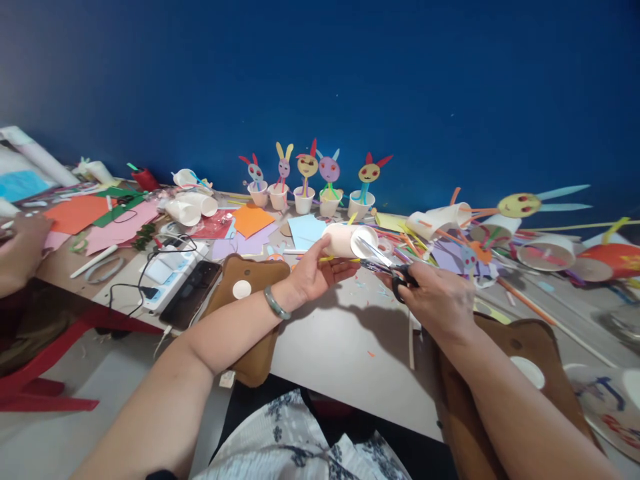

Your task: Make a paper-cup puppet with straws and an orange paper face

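A white paper cup [345,241] lies on its side in my left hand [320,270], its open mouth turned to the right. The fingers of that hand are curled under and around the cup. My right hand [440,297] grips black-handled scissors [400,275], whose blades are apart and reach to the cup's mouth, one of them at the opening. A yellow strip shows beneath the cup near my left fingers. Small paper scraps [371,354] lie on the table below my hands.
Several cups with paper rabbit faces [329,169] stand along the blue wall. More cups [545,252] and strips lie at right. Left are coloured papers [77,212], a power strip [173,277], a phone [190,293] and another person's hand [23,250]. Brown pads [255,360] flank the table front.
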`<state>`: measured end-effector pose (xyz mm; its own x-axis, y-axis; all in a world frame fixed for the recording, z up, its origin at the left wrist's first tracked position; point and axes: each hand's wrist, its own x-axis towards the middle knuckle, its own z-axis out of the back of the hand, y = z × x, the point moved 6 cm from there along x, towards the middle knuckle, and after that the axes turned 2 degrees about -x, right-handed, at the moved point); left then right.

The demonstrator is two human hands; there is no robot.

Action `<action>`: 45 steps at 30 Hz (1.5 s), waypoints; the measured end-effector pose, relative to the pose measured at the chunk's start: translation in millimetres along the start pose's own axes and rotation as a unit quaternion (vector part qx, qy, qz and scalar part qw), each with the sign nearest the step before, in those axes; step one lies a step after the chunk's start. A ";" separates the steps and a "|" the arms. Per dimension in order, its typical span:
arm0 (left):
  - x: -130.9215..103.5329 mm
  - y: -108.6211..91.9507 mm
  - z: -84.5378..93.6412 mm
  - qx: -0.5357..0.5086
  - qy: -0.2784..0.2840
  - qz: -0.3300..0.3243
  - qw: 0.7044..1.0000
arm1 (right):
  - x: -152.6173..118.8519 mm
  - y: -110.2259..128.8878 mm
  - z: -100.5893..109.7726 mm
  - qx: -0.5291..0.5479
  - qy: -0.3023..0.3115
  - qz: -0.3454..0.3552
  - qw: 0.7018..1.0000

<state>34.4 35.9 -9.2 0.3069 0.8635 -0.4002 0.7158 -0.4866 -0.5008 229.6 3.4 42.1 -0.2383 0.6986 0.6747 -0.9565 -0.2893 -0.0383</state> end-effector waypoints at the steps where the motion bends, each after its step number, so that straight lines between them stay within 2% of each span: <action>1: -0.3 -0.1 -0.3 0.001 -0.001 0.001 1.000 | -0.1 0.1 0.2 -0.003 -0.003 0.002 1.000; 7: -1.7 0.1 -0.8 0.002 -0.014 0.010 1.000 | -1.3 -0.3 -1.0 -0.020 -0.011 0.003 1.000; 13: 1.0 0.6 0.4 0.003 0.001 0.004 1.000 | 2.2 -1.2 2.7 -0.005 -0.033 0.015 0.999; 20: 0.0 -3.9 -0.2 -0.004 -0.001 -0.004 1.000 | 4.7 -12.0 7.9 0.032 -0.087 -0.016 0.996; 27: -1.2 -4.0 -0.4 0.007 -0.007 -0.012 1.000 | 3.1 -5.9 8.6 0.040 -0.113 0.045 0.992; 40: 1.3 -0.5 2.8 0.018 0.006 -0.011 1.000 | 4.5 0.2 3.9 0.045 -0.026 0.021 0.998; 45: 1.2 1.7 2.5 0.015 0.004 -0.006 1.000 | 3.8 1.7 7.0 0.056 -0.040 0.032 0.997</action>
<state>34.4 35.7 -12.5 0.3039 0.8702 -0.3878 0.7008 -0.4799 -0.5278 228.2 1.0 49.7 -0.2793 0.6230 0.7307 -0.9141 -0.4056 -0.0036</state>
